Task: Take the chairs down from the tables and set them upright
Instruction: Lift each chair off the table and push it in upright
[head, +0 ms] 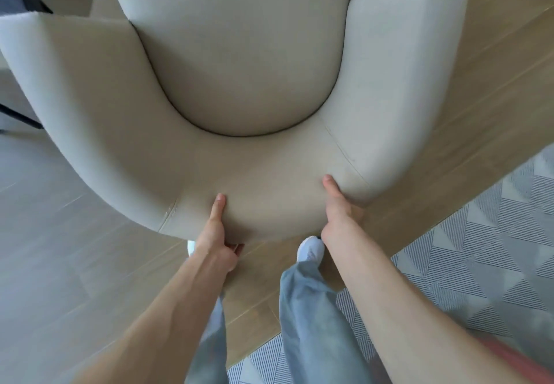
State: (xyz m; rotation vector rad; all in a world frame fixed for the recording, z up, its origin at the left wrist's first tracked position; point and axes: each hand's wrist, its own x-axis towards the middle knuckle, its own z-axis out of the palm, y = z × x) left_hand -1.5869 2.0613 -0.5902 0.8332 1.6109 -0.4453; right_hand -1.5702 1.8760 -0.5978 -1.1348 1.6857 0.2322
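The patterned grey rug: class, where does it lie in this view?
In the head view, the patterned grey rug covers the lower right floor, beside the person's right forearm and right of the cream armchair.

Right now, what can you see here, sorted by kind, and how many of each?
Cream upholstered chair: 1
Bare hands gripping its backrest, left hand and right hand: 2
White shoes: 2, one mostly hidden behind the left hand
Grey patterned rug: 1
Total: 6
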